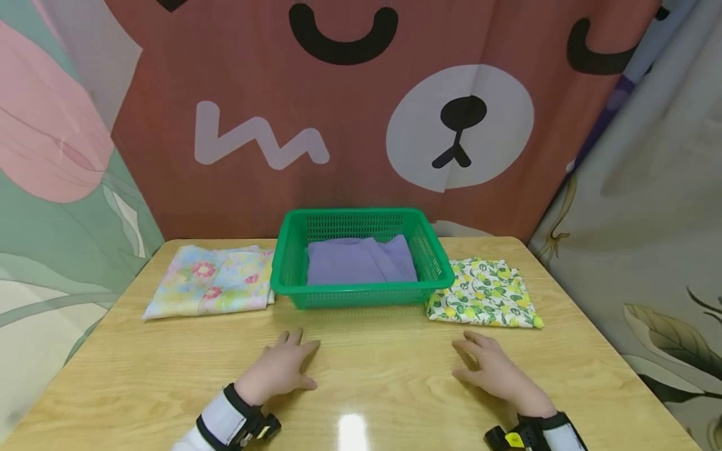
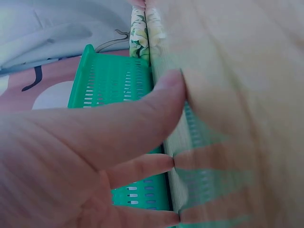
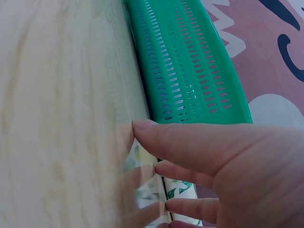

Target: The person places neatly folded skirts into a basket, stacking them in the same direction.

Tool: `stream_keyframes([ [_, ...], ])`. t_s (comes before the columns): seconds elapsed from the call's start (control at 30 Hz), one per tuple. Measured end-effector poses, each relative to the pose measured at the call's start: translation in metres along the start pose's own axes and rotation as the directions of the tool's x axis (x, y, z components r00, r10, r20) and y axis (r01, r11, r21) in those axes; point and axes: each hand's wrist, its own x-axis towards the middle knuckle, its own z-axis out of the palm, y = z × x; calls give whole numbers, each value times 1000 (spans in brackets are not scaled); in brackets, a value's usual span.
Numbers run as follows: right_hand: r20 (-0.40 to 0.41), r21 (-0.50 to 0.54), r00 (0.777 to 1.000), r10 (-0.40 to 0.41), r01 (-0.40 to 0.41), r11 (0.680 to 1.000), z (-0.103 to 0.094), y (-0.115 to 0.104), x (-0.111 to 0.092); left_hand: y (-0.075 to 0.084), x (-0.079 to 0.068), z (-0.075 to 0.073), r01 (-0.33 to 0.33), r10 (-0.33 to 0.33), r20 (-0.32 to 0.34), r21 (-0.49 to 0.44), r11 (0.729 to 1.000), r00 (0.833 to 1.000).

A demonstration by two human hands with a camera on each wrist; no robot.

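My left hand [image 1: 278, 369] rests its fingertips on the wooden table, fingers spread, holding nothing. On the right, my other hand [image 1: 493, 369] touches the tabletop the same way, just in front of a folded cloth with a lemon print [image 1: 485, 294]. Between and beyond the hands stands a green plastic basket [image 1: 361, 297] with slotted walls. Inside it lies a folded purple cloth [image 1: 355, 262]. Left of the basket is a folded pastel cloth with pink flowers [image 1: 217, 282]. In both wrist views, thumb and fingertips meet the glossy table, and the basket [image 2: 114, 78] shows behind them.
The light wooden table [image 1: 361, 357] narrows toward the back. A curtain with a brown bear print [image 1: 350, 188] hangs right behind the basket. Pale patterned fabric [image 1: 632, 250] hangs along the right side, and a green floral one [image 1: 62, 250] on the left.
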Motion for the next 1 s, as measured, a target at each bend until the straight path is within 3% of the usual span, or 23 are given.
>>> stream_keyframes([
  [0.17, 5, 10, 1000, 5, -5, 1000, 4, 1, -2, 0, -1, 4, 12, -12, 13, -8, 1000, 1000],
  [0.5, -21, -7, 1000, -18, 18, 1000, -1, -2, -2, -5, 0, -4, -49, 49, -3, -31, 998, 999],
  [0.67, -30, -8, 999, -18, 18, 1000, 1, -4, -2, -28, 2, -30, -74, 72, -72, -34, 997, 995],
  [0.83, -31, -23, 1000, -3, 3, 1000, 2, -2, -2, -49, 6, -70, 1, 2, -145, 25, 1000, 989],
  [1.0, -37, -31, 999, -7, 6, 1000, 2, -2, -2, -69, 15, -102, 78, -80, -170, -19, 997, 982],
])
